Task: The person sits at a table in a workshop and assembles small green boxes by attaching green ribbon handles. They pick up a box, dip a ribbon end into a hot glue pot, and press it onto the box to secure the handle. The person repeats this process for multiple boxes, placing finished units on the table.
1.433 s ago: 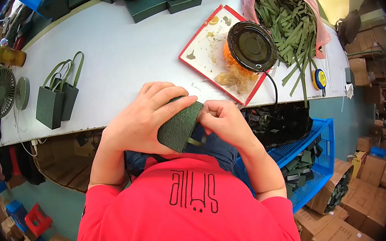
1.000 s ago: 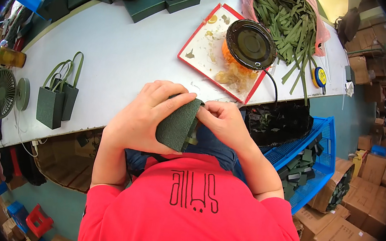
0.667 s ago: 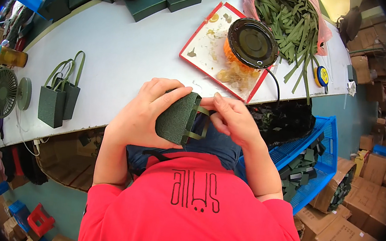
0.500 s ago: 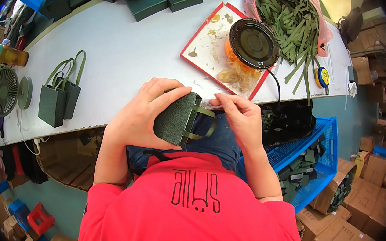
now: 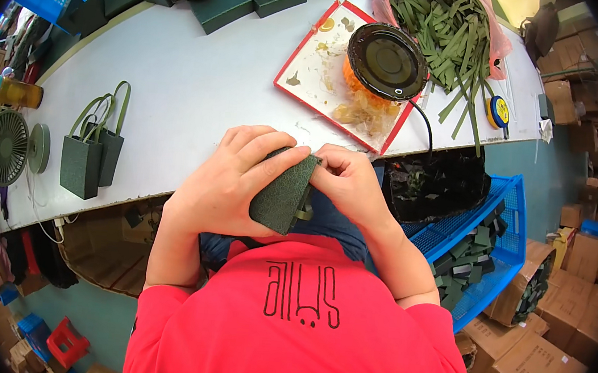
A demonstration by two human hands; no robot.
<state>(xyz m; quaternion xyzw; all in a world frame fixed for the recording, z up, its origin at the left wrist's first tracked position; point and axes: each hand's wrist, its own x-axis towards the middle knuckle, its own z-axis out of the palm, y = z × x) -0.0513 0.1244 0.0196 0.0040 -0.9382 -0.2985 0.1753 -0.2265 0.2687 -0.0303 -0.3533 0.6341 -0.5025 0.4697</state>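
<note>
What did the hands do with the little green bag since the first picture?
Both hands kept hold of the small green bag. The right hand worked a green strap at its edge, pulling a loop out and then tucking it close again; the left hand stayed wrapped around it. The finished bags and red tray on the table have not moved.

— What colour is the felt pouch (image 5: 285, 193)?
— Dark green, like the two small bags (image 5: 89, 157) and the heap of strips (image 5: 453, 24).
— The tray (image 5: 325, 58)?
— White, red-edged, under a black lid (image 5: 387, 59). The counter (image 5: 179, 79) is pale grey, the crate (image 5: 487, 235) blue.
</note>
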